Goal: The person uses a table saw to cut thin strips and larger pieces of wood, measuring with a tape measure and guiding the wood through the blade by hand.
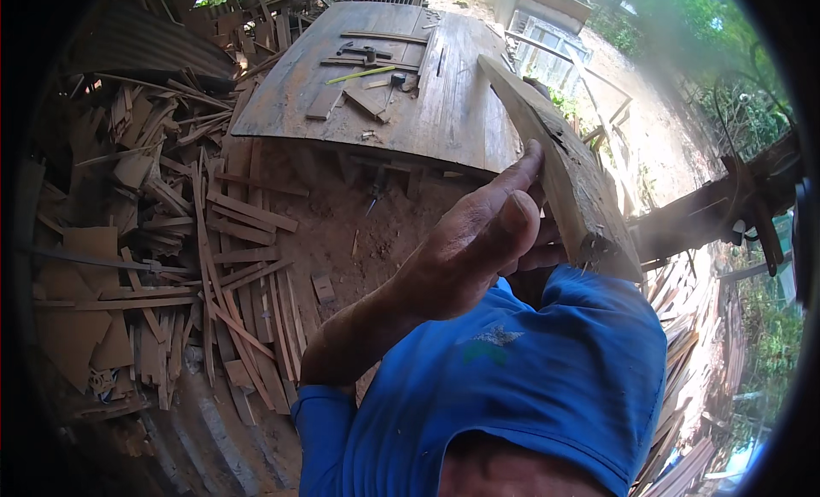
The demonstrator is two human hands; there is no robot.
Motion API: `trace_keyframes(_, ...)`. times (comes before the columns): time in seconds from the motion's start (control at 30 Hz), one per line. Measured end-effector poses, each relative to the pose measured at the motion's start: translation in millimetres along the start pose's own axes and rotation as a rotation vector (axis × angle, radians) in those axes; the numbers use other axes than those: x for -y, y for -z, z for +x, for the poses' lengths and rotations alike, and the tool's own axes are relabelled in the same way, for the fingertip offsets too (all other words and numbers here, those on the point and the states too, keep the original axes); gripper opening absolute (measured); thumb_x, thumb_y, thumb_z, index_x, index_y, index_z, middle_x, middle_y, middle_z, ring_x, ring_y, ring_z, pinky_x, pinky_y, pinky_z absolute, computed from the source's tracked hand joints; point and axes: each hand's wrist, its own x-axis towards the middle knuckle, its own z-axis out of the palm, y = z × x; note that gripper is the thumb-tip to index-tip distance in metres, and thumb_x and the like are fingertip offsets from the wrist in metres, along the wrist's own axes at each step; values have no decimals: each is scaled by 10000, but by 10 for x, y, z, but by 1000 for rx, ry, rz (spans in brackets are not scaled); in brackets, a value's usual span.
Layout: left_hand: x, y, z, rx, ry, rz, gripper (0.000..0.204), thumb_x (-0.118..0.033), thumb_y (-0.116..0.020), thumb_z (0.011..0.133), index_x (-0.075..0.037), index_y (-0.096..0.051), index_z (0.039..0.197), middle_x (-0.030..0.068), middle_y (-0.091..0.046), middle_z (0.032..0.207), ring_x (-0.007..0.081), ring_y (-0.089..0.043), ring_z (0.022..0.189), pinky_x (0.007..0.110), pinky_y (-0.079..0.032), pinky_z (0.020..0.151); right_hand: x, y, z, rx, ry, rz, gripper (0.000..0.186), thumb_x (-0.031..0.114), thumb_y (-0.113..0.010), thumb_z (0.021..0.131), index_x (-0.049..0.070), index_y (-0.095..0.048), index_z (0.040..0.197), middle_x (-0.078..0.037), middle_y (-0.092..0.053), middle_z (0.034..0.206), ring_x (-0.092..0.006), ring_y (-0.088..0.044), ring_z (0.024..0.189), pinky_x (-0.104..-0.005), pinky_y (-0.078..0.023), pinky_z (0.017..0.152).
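Observation:
A thick, rough wooden board (559, 159) is raised on a slant in front of my chest, its cut end close to me. My left hand (478, 245) is at the board's left side, index finger stretched along it and thumb standing apart from the wood. Its lower fingers are partly hidden, so I cannot tell how far they reach around the board. The right sleeve (598, 296) runs up behind the board, and my right hand is hidden there. Beyond the board is a wide wooden worktable (299, 87).
The table bears a hammer (367, 52), a yellow strip (359, 74), a tape measure (398, 80) and wood offcuts (366, 105). Scrap wood (248, 215) lies heaped on the left. A dark beam (709, 202) juts in from the right, above stacked strips (683, 326).

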Motion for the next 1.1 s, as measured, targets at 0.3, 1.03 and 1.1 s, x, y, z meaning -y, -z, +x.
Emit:
trace_keyframes(0.3, 724, 965, -829, -425, 228, -164, 801, -287, -669, 956, 40, -180, 1500, 209, -540, 1344, 238, -597, 1182, 360, -515, 967, -931, 679, 1803, -179, -150, 87, 365, 289, -531, 975, -12, -655, 1142, -148, -713, 1032, -270, -709, 868, -373, -578, 796)
trace_keyframes(1.03, 3633, 2152, -1784, -1083, 758, 590, 371, -294, -559, 996, 25, -620, 1176, 126, -702, 909, 182, -653, 777, 336, -504, 721, -3205, 1148, 2770, -453, -42, -1255, 776, 507, -437, 987, -33, -276, 1520, -198, -248, 1609, -375, -177, 1504, -562, -84, 1208)
trace_keyframes(1.1, 3556, 2203, -1737, -1079, 791, 575, 390, -285, -554, 996, 29, -606, 1221, 134, -704, 946, 190, -660, 816, 337, -509, 747, -3101, 1118, 2989, -426, -82, -1281, 741, 469, -413, 1011, -33, -233, 1526, -212, -273, 1593, -376, -199, 1496, -566, -99, 1201)
